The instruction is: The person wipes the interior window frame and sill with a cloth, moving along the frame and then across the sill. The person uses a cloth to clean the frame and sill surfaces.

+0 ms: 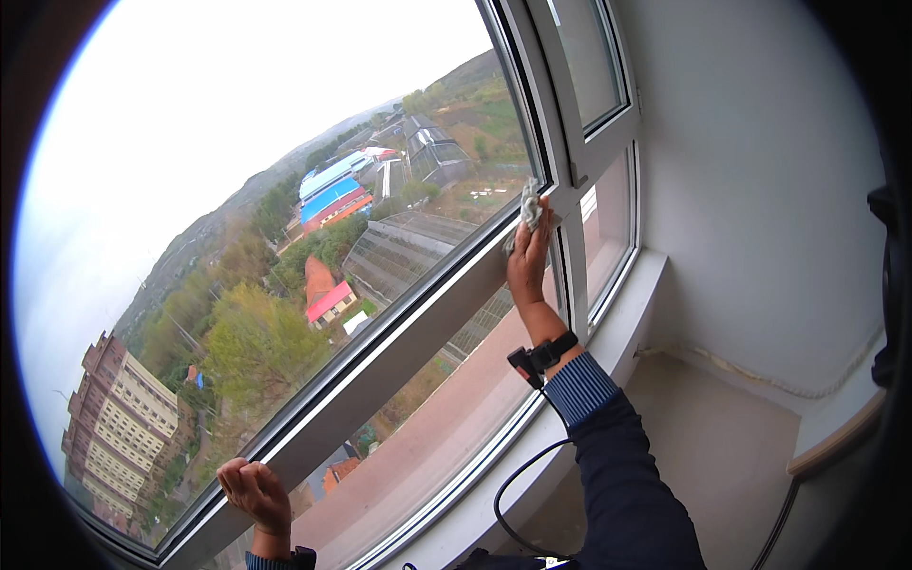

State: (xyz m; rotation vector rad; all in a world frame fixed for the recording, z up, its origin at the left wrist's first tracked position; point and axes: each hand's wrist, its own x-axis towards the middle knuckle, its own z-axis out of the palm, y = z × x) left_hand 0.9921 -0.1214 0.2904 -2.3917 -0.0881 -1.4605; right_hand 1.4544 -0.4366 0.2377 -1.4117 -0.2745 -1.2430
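My right hand (529,256) is raised to the window, its fingers closed on a crumpled grey-white cloth (528,211). It holds the cloth against the corner where the horizontal rail meets the upright of the window frame (399,353). At the lower left, my left hand (256,492) has its fingers curled over the same rail, with the knuckles up. A black strap with a small device (541,357) circles my right wrist, and another dark band shows partly at my left wrist. Above the rail stretches a large glass pane (285,218).
Right of the upright, a narrower sash with a handle (577,177) stands before a white wall (760,142). A pale sill (627,302) runs below the glass. A black cable (498,508) loops from my right wrist. Buildings, trees and hills lie outside.
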